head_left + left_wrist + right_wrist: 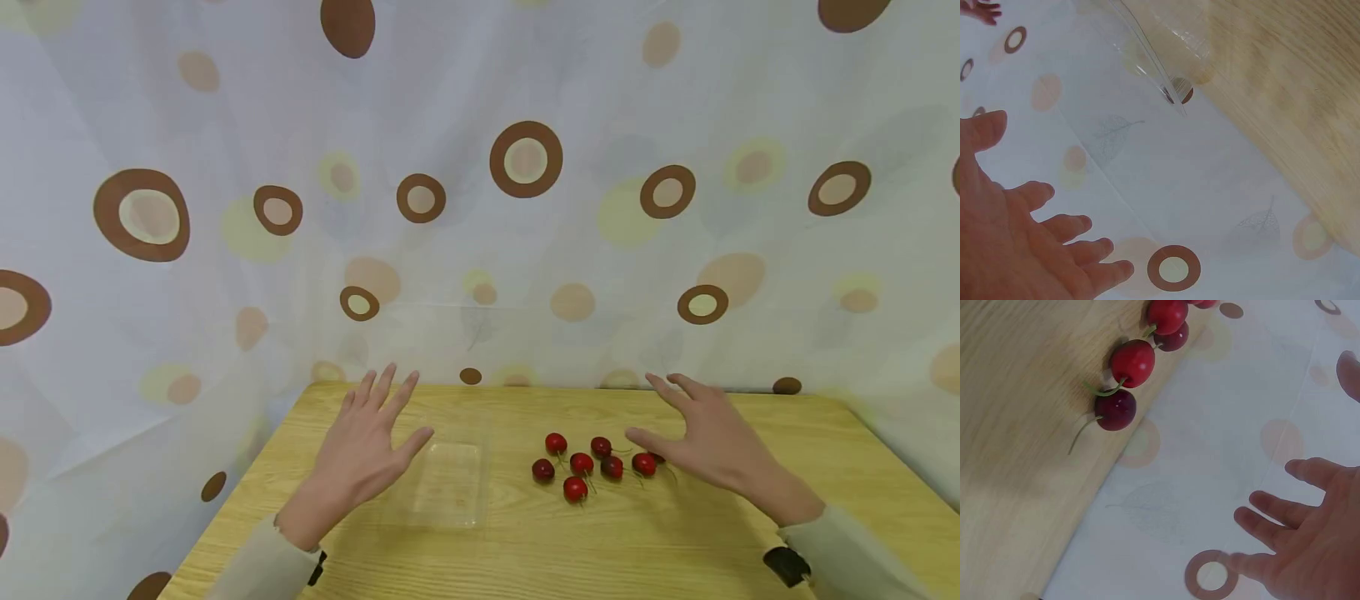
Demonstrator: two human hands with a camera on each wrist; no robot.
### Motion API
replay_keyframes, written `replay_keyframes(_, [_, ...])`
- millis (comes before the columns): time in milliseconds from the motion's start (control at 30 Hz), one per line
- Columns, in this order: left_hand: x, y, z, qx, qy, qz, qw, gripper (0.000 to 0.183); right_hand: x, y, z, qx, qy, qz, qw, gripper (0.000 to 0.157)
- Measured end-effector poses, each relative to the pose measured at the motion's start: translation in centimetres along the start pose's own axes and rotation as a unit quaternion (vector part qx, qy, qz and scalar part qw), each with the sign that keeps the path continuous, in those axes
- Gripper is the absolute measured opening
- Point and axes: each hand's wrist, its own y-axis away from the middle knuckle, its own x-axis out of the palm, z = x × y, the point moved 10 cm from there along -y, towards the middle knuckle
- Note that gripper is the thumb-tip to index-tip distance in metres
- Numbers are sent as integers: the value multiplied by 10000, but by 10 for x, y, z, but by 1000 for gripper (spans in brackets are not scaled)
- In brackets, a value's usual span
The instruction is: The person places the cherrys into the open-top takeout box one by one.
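Observation:
My left hand (363,458) hovers with spread fingers beside a clear plastic box (448,483) on the wooden table. In the left wrist view that hand (1029,244) is seen with nothing in it, and part of the clear plastic box (1147,53) shows near the top. My right hand (712,437), its fingers apart and holding nothing, is over the right end of a group of several red cherries (581,463) with stems. The right wrist view has a dark cherry (1116,410) and a brighter cherry (1133,363) close together, away from the hand (1310,531).
The light wooden table (525,558) ends at a hanging white curtain (465,242) with brown rings and dots, which closes off the back and sides. A dark band (787,567) sits at the right wrist.

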Motion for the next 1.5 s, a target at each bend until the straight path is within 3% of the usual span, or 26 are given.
replay_keyframes(200, [12, 13, 14, -267, 1015, 513, 9931, 84, 4, 4, -23, 78, -510, 247, 9984, 81])
replay_keyframes(400, [29, 26, 24, -460, 2136, 1143, 9691, 93, 8, 11, -50, 241, -1080, 442, 9929, 67])
replay_keyframes(533, [42, 33, 28, -530, 2625, 1438, 9527, 100, 11, 18, -66, 460, -1326, 627, 9881, 59])
replay_keyframes(667, [56, 40, 29, -540, 2854, 1691, 9418, 101, 15, 24, -80, 679, -1490, 845, 9829, 56])
replay_keyframes(800, [67, 45, 28, -430, 2889, 1894, 9374, 101, 23, 30, -93, 867, -1767, 1152, 9737, 55])
replay_keyframes(1067, [78, 50, 29, -467, 3325, 2140, 9173, 98, 36, 39, -115, 1081, -2234, 1595, 9555, 54])
replay_keyframes(1500, [86, 49, 25, -394, 3662, 2260, 9018, 99, 54, 40, -132, 1073, -2292, 1887, 9489, 44])
